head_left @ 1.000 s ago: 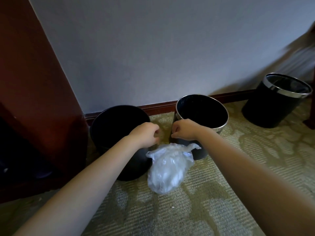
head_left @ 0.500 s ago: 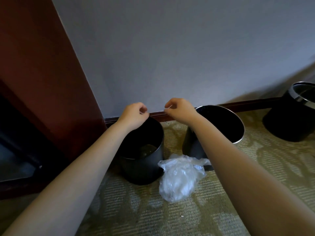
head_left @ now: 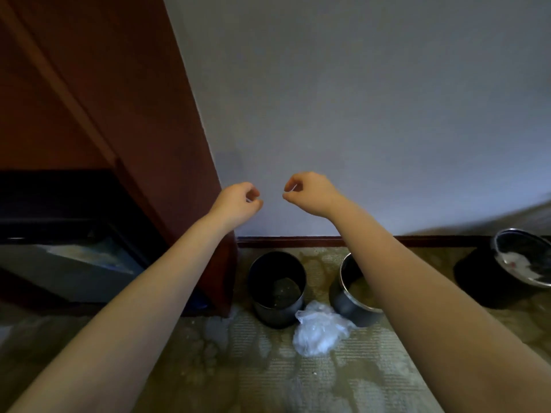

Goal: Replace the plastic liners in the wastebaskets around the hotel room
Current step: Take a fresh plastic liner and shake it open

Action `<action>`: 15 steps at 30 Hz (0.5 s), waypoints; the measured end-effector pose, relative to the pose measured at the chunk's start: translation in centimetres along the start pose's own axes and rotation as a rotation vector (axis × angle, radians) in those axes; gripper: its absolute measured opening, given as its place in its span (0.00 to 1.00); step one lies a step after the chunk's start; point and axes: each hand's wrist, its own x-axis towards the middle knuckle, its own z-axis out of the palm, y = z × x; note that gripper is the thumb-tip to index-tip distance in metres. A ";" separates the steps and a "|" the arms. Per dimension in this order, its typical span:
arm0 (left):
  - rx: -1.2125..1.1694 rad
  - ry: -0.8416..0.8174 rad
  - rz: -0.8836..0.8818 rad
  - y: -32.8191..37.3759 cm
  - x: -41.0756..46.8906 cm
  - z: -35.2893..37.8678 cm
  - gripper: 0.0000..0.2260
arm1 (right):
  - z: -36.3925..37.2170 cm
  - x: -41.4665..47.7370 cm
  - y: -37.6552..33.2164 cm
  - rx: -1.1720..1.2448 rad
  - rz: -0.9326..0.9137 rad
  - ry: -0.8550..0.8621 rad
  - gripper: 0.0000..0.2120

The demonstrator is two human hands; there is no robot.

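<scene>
Room dim, light soft and cool; my forearms evenly lit, shading gentle. Wall (head_left: pixel 357 99) reads blue-grey, with a dark smeared shadow low at right. Cabinet (head_left: pixel 89 84) sinks into dark red-brown. Faint glint on the rim of the middle wastebasket (head_left: pixel 347 305). Right edge blurred, far-right wastebasket (head_left: pixel 483 281) smeared. Wide-angle stretch at corners. Pale sliver (head_left: pixel 248 200) pinched in my left hand (head_left: pixel 238 201), another in my right hand (head_left: pixel 310 192): too fine to resolve.

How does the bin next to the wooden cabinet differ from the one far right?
The left bin has a plain dark rim; the far-right bin has a shiny metal one. The left bin shows nothing white inside; the far-right bin holds something white. A crumpled plastic bag lies beside the left bin, well away from the far-right bin. Both are dark and round.
</scene>
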 end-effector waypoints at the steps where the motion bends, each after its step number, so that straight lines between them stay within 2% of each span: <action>1: 0.001 0.004 -0.016 1.1 -1.1 -2.5 0.12 | -1.6 -0.6 -2.2 0.000 -0.012 -0.021 0.09; 8: -0.089 0.033 -0.228 5.3 -11.1 -18.7 0.11 | -8.9 -5.5 -19.0 -0.045 -0.132 -0.245 0.10; 15: -0.096 0.159 -0.402 0.5 -21.8 -31.5 0.13 | -7.8 -9.2 -35.1 -0.179 -0.372 -0.385 0.11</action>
